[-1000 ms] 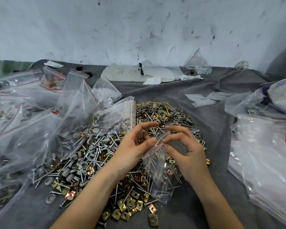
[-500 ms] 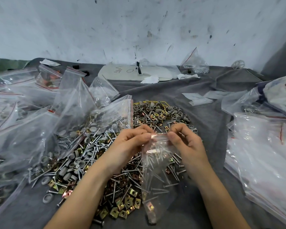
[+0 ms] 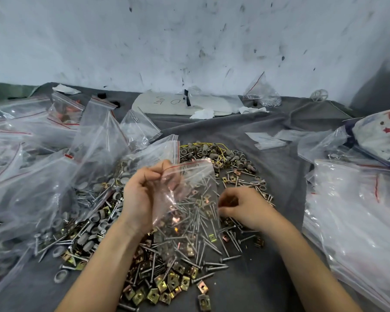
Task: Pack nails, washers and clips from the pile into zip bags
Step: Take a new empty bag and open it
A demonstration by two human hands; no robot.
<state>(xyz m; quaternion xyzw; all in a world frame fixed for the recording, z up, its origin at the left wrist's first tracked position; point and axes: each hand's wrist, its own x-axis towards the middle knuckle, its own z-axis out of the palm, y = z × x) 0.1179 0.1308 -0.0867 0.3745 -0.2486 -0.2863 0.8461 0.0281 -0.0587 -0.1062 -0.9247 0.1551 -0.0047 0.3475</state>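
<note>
A grey cloth covers the surface [image 3: 273, 280], rumpled into folds toward the back, where it meets a white wall [image 3: 189, 41] scuffed with dark marks. At the centre lies the pile [image 3: 232, 176] of hardware: grey washers [image 3: 212, 152] heaped at its 12 o'clock edge, loose nails [image 3: 230, 257] through the middle, brass-coloured clips [image 3: 164, 287] gathered at 6 o'clock.

The person's left hand [image 3: 142, 199] holds a clear zip bag [image 3: 189, 190] up over the pile, its fingers [image 3: 160, 170] pinching the red-lined top edge near the left corner. The bag hangs open-looking and crumpled, and it is not clear how much of the hardware seen through it lies inside. The right hand [image 3: 245, 208] sits at the bag's 3 o'clock side, just above the pile, fingers [image 3: 225, 203] curled in toward the thumb; whether they hold anything cannot be told.

Filled zip bags [image 3: 32, 188] crowd the surface at 9 o'clock, some overlapping the pile. A stack of clear bags [image 3: 358, 221] lies at 3 o'clock. A white board [image 3: 167, 104] with handwriting lies at 12 o'clock, near the wall.
</note>
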